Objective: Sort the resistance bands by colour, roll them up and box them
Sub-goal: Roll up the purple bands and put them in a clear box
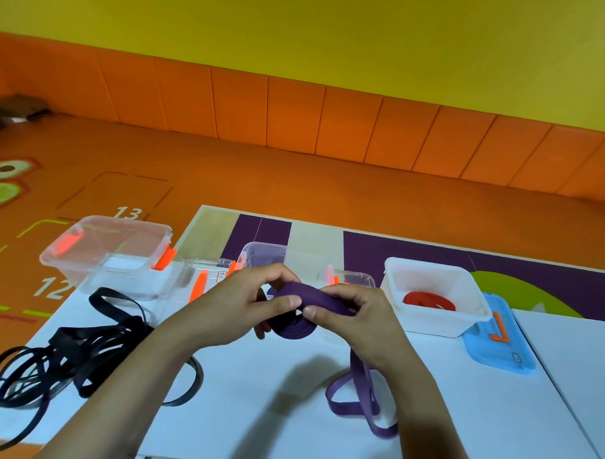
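One view only, worn on the head. We look forward and steeply down onto a white table [288, 400] from close above, both forearms reaching in from the bottom edge, the left hand [243, 302] and right hand [356, 317] near centre. Wide-angle lens: edges bow. Beyond the table's far edge we see orange floor [262, 166], then a padded orange wall base [298, 116] under a yellow wall [335, 34].

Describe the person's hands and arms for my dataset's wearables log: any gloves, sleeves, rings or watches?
Both the left hand and the right hand are bare, with no gloves. No rings show on the fingers. Both forearms are uncovered as far as the frame's lower edge, with no sleeve, watch or bracelet visible.
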